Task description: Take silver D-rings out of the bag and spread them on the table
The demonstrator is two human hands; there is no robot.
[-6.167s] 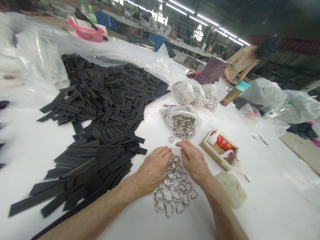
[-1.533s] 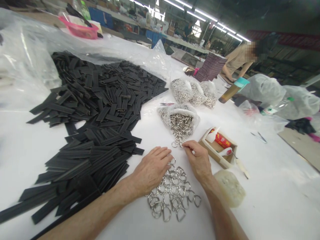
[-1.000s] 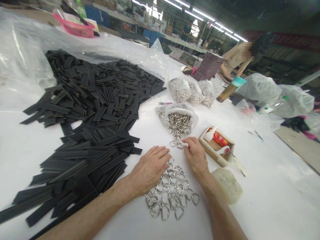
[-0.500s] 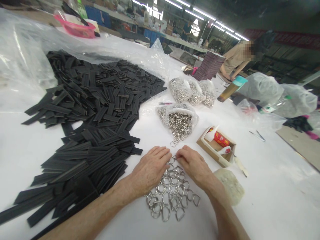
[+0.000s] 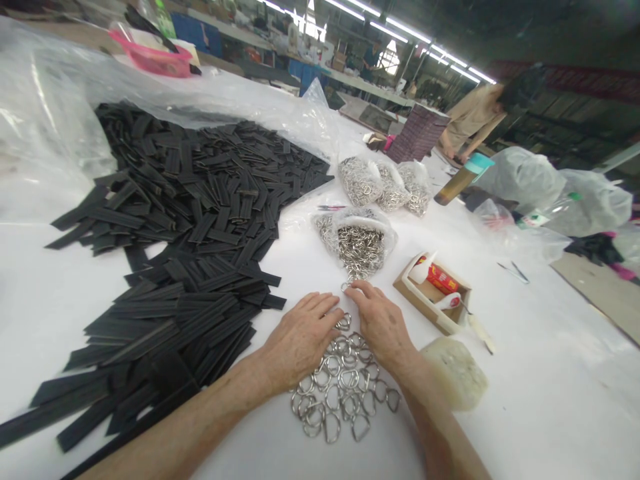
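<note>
My left hand [image 5: 305,337] rests over the near pile of metal D-rings [image 5: 345,380], its thumb and fingertips closed on one D-ring [image 5: 344,321]. Farther forward, my right hand [image 5: 384,323] reaches to the mouth of a clear plastic bag [image 5: 391,241] full of D-rings. Its fingertips are pinched at a single ring [image 5: 345,287] just outside that mouth; the thumb is mostly hidden. The loose D-rings lie flat and overlapping between my wrists on the white table [image 5: 540,373].
Black strips [image 5: 190,200] cover the left side in a large heap. Several filled bags [image 5: 360,181] stand behind the open one. To the right are a cardboard box [image 5: 425,303] with a red tube, a pale translucent block [image 5: 455,373] and tweezers [image 5: 514,272]. A person [image 5: 473,117] bends over the table beyond.
My right hand has moved forward, away from the ring at my left fingertips, to the ring by the bag's mouth. My left hand has stayed nearly still.
</note>
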